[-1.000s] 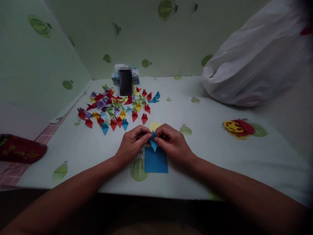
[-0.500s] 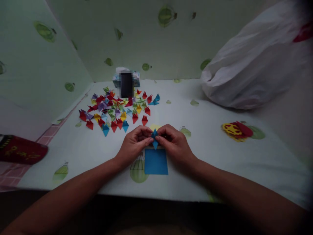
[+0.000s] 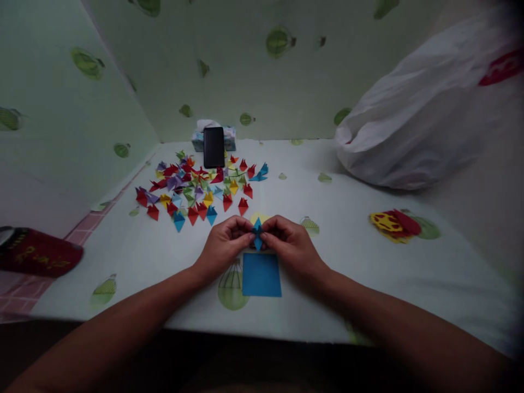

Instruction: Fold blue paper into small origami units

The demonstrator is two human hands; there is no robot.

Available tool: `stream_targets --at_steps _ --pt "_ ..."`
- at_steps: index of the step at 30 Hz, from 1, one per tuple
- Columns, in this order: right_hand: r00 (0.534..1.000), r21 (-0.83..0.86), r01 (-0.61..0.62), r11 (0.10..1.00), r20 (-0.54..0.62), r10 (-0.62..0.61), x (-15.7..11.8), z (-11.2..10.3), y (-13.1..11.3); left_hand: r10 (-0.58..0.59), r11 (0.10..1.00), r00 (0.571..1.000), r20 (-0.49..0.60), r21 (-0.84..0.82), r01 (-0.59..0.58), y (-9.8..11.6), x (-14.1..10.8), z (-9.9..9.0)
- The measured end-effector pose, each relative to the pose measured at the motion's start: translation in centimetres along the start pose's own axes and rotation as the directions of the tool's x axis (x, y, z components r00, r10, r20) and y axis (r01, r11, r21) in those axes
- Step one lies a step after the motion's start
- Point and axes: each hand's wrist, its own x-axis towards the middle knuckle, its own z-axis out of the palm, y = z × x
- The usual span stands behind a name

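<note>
Between my hands is a small folded blue paper (image 3: 257, 233), narrow and pointed at top and bottom. My left hand (image 3: 227, 240) pinches its left side with thumb and fingers. On the right side my right hand (image 3: 288, 240) grips it the same way. Just below them, a flat blue paper square (image 3: 262, 274) lies on the table. Part of something yellow (image 3: 259, 218) shows behind the folded paper, mostly covered by my hands. Many small folded paper pieces (image 3: 192, 214) in red, blue, yellow, green and purple are spread beyond my left hand.
A black phone (image 3: 213, 147) leans against a tissue box (image 3: 230, 138) at the back. A big white plastic bag (image 3: 401, 120) fills the back right. Yellow and red cut-outs (image 3: 388, 225) lie at the right, a dark red object (image 3: 41, 252) at the left edge.
The whole view has shifted slightly, so things appear a little lower. Both hands still pinch the folded blue paper, which has turned very slightly.
</note>
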Motion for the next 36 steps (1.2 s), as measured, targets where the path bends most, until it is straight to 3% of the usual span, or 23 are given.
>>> stream_targets --at_steps 5,9,12,16,22,29,36 --pt "0.994 -0.131 0.110 0.985 0.001 -0.111 0.3 -0.2 -0.1 0.033 0.995 0.999 0.016 0.099 -0.035 -0.2 0.0 -0.2" --pt "0.946 -0.323 0.301 0.897 -0.020 -0.325 0.5 -0.4 -0.2 0.026 0.992 1.000 0.012 0.127 -0.027 0.0 -0.1 -0.1" --pt "0.920 -0.350 0.362 0.864 -0.016 -0.392 0.5 -0.3 -0.2 0.052 0.985 0.999 0.017 0.162 -0.054 0.1 0.0 -0.1" --pt "0.928 -0.384 0.321 0.866 -0.054 -0.368 0.6 -0.5 -0.1 0.052 0.989 0.999 -0.018 0.140 -0.049 0.3 0.4 -0.6" --pt "0.943 -0.456 0.168 0.874 -0.183 -0.276 1.6 -1.4 0.3 0.096 0.987 0.991 -0.091 0.138 -0.083 0.5 1.1 -1.8" --pt "0.942 -0.551 0.110 0.827 -0.207 -0.263 2.8 -1.8 -0.5 0.150 0.986 0.981 -0.125 0.096 -0.139 0.6 1.3 -2.4" --pt "0.948 -0.637 0.070 0.768 -0.197 -0.250 7.0 -2.7 -0.9 0.176 0.984 0.979 -0.104 0.055 -0.171 0.3 1.3 -2.6"
